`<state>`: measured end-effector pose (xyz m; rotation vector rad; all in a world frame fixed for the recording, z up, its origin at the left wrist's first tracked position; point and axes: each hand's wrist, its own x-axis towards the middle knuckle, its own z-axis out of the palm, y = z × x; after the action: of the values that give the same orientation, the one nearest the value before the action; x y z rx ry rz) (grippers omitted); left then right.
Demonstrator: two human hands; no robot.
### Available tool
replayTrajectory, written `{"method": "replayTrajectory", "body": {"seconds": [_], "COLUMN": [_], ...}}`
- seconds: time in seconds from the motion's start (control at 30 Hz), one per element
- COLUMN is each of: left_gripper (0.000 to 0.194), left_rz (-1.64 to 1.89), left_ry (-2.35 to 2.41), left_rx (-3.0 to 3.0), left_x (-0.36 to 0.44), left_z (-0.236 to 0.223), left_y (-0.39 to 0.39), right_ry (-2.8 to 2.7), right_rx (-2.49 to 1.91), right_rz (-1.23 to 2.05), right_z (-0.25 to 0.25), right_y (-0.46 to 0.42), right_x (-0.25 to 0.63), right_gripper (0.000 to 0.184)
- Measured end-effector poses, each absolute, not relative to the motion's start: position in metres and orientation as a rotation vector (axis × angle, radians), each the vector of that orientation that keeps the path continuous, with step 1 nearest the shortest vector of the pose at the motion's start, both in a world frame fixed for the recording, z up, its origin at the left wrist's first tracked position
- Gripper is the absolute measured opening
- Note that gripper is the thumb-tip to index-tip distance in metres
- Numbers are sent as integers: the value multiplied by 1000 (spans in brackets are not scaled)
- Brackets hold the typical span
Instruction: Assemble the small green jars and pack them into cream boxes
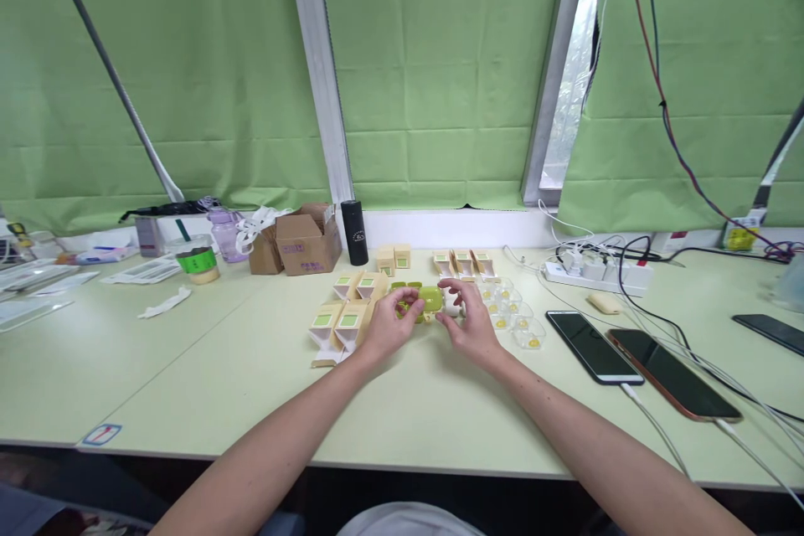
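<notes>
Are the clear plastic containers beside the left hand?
No, the clear plastic containers sit beside the right hand; beige cartons are by the left hand.

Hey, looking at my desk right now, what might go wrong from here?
The green case seems pinched at one edge by your left hand, so it might slip.
The clear cups sit close beside your right hand; a sideways nudge could scatter them.
The boxes with open flaps stand right by your left wrist, so pulling that arm back may knock one askew.
</notes>
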<state>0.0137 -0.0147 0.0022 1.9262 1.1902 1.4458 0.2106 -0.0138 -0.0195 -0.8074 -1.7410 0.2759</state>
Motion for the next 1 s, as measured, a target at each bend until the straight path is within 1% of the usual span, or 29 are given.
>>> {"method": "replayTrajectory", "body": {"seconds": [0.3, 0.53, 0.67, 0.73, 0.83, 0.93, 1.0], "left_gripper": [34, 16, 13, 18, 34, 49, 55], "left_rz": [1436, 1418, 1406, 1438, 1480, 1451, 1413], "left_ry": [1192, 1185, 1194, 1169, 1140, 1110, 1077], "left_rx": [1995, 2167, 2264, 2325, 2440, 2544, 2590], "left_x": [12, 10, 7, 6, 4, 4, 3], "left_z": [2, 4, 6, 8, 11, 14, 14], "left_y": [-17, -19, -22, -23, -24, -26, -26], "right_ry": [-1705, -1630, -1579, -1552, -1542, -1556, -1566], "right_rx": [-769, -718, -642, -605, -583, -588, -607], "right_rz": [344, 529, 679, 751, 801, 787, 762], "right_z": [-22, -22, -23, -24, -24, -23, -22], "right_y": [-10, -8, -4, -3, -2, -5, -6], "right_x": [210, 212, 212, 212, 212, 211, 211], "right_gripper": [39, 38, 38, 39, 41, 42, 44]}}
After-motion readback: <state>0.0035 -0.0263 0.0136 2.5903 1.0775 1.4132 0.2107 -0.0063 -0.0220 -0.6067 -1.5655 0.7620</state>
